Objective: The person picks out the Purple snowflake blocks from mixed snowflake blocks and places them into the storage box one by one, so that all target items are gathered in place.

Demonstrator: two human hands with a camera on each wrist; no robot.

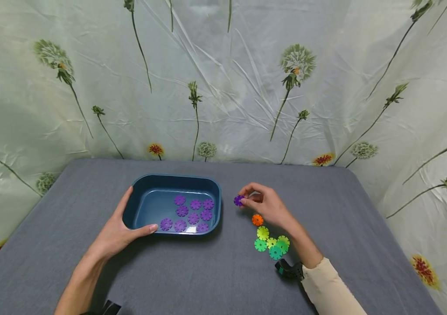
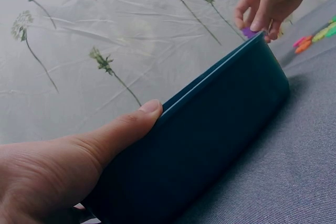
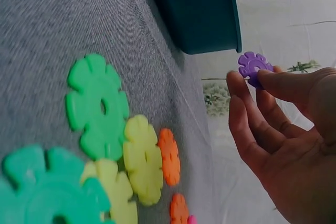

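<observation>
A dark blue rectangular tray (image 1: pixel 150 205) stands on the grey cloth, with several purple notched plastic discs (image 1: pixel 182 211) lying inside, mostly toward its right side. My left hand (image 1: pixel 115 234) holds the tray's near-left corner, its thumb over the front rim and a finger along the left wall. Just right of the tray, my right hand (image 1: pixel 268 205) pinches one purple disc (image 3: pixel 254 68) between thumb and fingertips, above the cloth. In the left wrist view, the tray's outer wall (image 2: pixel 210 129) hides its contents.
Beside the right forearm lie loose discs: an orange disc (image 1: pixel 257 220), a yellow disc (image 1: pixel 263 232), a green disc (image 1: pixel 260 245) and a teal disc (image 1: pixel 275 252), some overlapping. A pink disc (image 2: pixel 300 41) shows in the left wrist view. A flower-printed curtain (image 1: pixel 231 96) hangs behind the table.
</observation>
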